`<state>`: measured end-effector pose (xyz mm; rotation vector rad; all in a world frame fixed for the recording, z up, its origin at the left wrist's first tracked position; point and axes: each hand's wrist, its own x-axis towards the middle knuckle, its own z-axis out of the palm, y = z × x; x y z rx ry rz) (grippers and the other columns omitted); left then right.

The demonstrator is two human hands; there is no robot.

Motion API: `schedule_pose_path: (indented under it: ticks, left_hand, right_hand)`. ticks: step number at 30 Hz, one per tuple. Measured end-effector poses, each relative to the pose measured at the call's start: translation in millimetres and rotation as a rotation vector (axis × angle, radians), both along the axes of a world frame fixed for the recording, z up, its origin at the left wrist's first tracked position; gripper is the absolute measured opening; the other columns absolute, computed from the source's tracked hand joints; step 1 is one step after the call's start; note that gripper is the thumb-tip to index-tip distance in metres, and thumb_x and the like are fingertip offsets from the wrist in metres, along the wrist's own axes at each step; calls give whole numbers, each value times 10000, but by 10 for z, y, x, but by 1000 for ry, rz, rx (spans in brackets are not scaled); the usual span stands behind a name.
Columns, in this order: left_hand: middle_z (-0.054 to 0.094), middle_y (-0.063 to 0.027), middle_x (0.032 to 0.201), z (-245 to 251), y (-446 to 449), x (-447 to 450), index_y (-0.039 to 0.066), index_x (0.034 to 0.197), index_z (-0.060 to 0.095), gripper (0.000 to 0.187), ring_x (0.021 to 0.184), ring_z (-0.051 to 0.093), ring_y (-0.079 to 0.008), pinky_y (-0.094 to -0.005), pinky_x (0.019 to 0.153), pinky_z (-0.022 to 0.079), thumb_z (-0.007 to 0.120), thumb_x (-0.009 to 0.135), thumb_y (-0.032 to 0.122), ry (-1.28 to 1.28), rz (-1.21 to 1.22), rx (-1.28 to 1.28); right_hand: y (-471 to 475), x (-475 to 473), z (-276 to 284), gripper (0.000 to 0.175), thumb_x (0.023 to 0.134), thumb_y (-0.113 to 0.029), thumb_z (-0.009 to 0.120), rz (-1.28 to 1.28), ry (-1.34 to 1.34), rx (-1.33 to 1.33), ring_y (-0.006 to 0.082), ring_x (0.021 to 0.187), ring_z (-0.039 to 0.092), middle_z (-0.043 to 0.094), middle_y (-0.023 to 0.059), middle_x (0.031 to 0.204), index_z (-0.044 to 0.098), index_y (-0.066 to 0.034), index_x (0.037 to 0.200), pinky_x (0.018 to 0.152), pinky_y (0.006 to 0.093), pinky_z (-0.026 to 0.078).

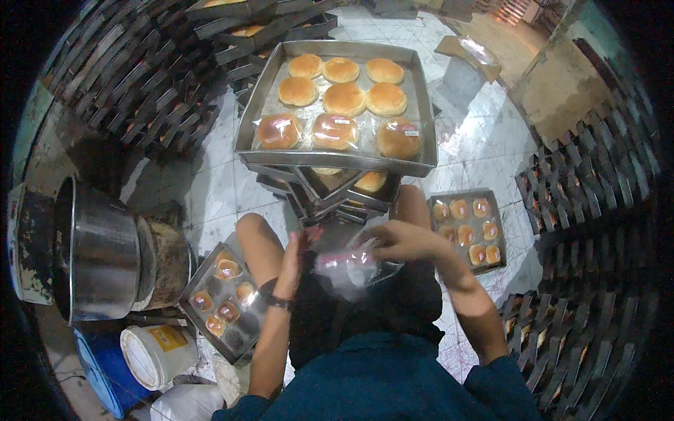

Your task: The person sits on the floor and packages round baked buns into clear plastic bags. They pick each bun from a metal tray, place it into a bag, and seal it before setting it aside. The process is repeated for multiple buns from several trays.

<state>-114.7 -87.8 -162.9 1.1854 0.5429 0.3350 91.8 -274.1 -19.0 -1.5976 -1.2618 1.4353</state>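
Over my lap, my right hand (403, 239) grips clear plastic bags (350, 266) that bear a pink printed band. My left hand (301, 246) is beside them on the left, its blurred fingers apart and nothing visible in them. In front of my knees, a metal baking tray (337, 159) tops a stack of trays. Along its near edge are three buns in clear printed wrappers, among them a middle wrapped bun (335, 131). Behind them sit several bare golden buns (344, 99). More buns show in the trays (337, 194) underneath, which are stacked at crossed angles.
Trays of wrapped buns lie at my right (503, 263) and left (192, 308). Further left are a large steel bowl (102, 258), a white bucket (158, 355) and a blue drum (108, 373). Stacked trays (584, 168) line the right side; others (158, 68) rise at the back left.
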Motion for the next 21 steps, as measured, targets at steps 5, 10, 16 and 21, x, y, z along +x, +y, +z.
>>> schedule_pose_path:
  ticks: [5, 10, 16, 21]
  left_hand:
    - [687, -167, 1153, 546, -156, 68, -64, 1218, 613, 603, 1043, 653, -233, -351, 940, 488, 365, 1066, 465, 12, -325, -106]
    - [718, -188, 1061, 974, -118, 168, -101, 1167, 625, 540, 896, 708, -228, -298, 767, 556, 425, 1059, 389, 92, -192, -183]
    - [715, -190, 1048, 1228, -232, 57, -87, 1168, 614, 500, 879, 698, -228, -326, 778, 561, 444, 1054, 369, 141, -428, -178]
    - [690, -231, 1112, 1145, -160, 0, -93, 1275, 536, 682, 961, 706, -337, -380, 854, 579, 353, 1045, 522, 98, -467, -339]
  right_hand:
    - [-237, -23, 216, 611, 944, -248, 689, -112, 240, 124, 152, 1202, 546, 603, 100, 1340, 446, -9, 1452, 1061, 331, 418]
    - [-219, -164, 408, 535, 904, -74, 624, -14, -116, 277, 267, 1239, 578, 525, 157, 1447, 498, -29, 1422, 1060, 356, 432]
    - [-234, -370, 389, 557, 813, -38, 677, -5, -559, 540, 340, 1229, 573, 542, 164, 1397, 565, -64, 1358, 1038, 400, 474]
    - [-247, -482, 333, 466, 910, -167, 657, -162, -620, 571, 399, 1228, 549, 562, 180, 1360, 558, -75, 1356, 1054, 433, 451]
